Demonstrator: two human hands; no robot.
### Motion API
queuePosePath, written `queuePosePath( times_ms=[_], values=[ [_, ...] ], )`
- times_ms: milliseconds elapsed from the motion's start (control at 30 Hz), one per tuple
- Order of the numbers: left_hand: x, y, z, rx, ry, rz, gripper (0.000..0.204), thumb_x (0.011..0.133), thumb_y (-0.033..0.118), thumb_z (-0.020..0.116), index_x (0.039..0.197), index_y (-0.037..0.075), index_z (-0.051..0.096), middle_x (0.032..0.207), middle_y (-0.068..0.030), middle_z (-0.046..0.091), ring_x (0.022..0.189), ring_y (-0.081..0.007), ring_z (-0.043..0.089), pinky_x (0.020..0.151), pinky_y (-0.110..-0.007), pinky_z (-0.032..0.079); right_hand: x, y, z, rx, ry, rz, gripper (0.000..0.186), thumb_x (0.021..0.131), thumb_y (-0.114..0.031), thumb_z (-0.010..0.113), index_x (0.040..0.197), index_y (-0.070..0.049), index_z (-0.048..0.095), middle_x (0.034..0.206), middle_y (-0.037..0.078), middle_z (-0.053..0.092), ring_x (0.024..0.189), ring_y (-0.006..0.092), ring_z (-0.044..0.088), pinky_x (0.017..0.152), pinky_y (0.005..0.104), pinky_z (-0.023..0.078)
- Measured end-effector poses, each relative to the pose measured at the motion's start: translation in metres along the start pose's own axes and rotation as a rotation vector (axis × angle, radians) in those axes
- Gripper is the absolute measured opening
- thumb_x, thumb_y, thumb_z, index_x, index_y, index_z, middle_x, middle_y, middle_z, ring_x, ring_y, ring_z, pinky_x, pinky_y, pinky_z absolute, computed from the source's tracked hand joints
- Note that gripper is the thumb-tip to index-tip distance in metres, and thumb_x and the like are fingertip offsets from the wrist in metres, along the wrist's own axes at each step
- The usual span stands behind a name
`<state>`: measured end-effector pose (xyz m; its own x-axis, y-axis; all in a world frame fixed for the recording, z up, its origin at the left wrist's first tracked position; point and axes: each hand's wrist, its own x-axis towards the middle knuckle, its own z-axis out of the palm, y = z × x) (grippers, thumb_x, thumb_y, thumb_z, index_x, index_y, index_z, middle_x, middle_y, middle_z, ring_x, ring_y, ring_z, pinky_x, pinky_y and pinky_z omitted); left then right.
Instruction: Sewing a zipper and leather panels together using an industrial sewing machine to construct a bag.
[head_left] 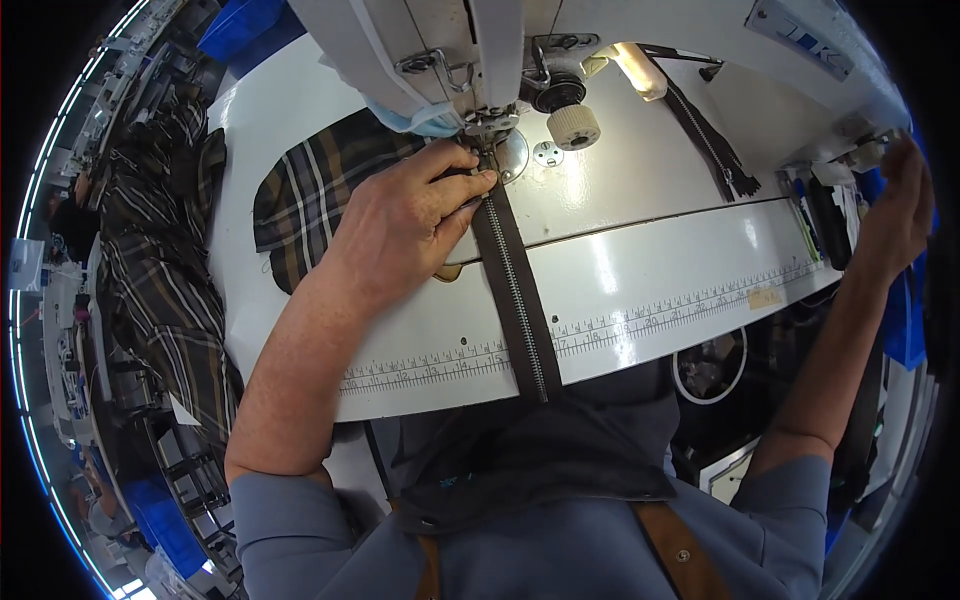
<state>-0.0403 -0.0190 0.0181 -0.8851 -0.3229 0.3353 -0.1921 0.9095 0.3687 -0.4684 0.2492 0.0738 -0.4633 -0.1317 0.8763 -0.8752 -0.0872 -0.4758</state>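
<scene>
My left hand (400, 215) pinches the top part of a dark brown zipper (515, 290) with metal teeth, close beside the presser foot (488, 150) of a sewing machine (505, 45). From there the zipper runs toward me across the table and over its front edge. Plaid fabric (310, 185) in dark brown, tan and white lies flat under and left of this hand. At the far right my right hand (898, 215) is raised by the machine's right end; its fingers are blurred, and whether they touch anything is hidden.
A second zipper (710, 140) lies on the machine bed to the right, under a small lamp (638, 72). A ruler strip (650, 320) follows the table's front edge. Pens and tools (825, 215) stand at the right edge. More plaid fabric (160, 250) hangs at the left.
</scene>
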Motion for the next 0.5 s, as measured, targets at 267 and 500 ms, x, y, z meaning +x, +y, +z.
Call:
queuePosePath(
  times_ms=[267,500],
  values=[
    [0.003,-0.001,0.002,0.003,0.061,0.042,0.030,0.086,0.004,0.076,0.116,0.005,0.077,0.113,-0.0066,0.070,0.093,-0.0268,0.073,0.081,-0.038,0.060,-0.081,-0.124,0.141,0.263,-1.152,0.053,0.031,0.106,-0.028,0.062,0.110,0.000,0.073,0.092,0.008,0.071,0.076,0.0150,0.063,0.073,0.0310,0.051],
    [0.003,-0.001,0.001,0.038,0.072,0.067,0.028,0.086,0.004,0.075,0.114,0.006,0.077,0.113,-0.0063,0.070,0.092,-0.0282,0.073,0.080,-0.038,0.060,-0.116,-0.126,0.199,0.614,-0.958,0.323,0.043,0.114,-0.035,0.048,0.099,-0.001,0.070,0.088,0.005,0.069,0.082,0.0129,0.064,0.078,0.0306,0.052]
  ],
)
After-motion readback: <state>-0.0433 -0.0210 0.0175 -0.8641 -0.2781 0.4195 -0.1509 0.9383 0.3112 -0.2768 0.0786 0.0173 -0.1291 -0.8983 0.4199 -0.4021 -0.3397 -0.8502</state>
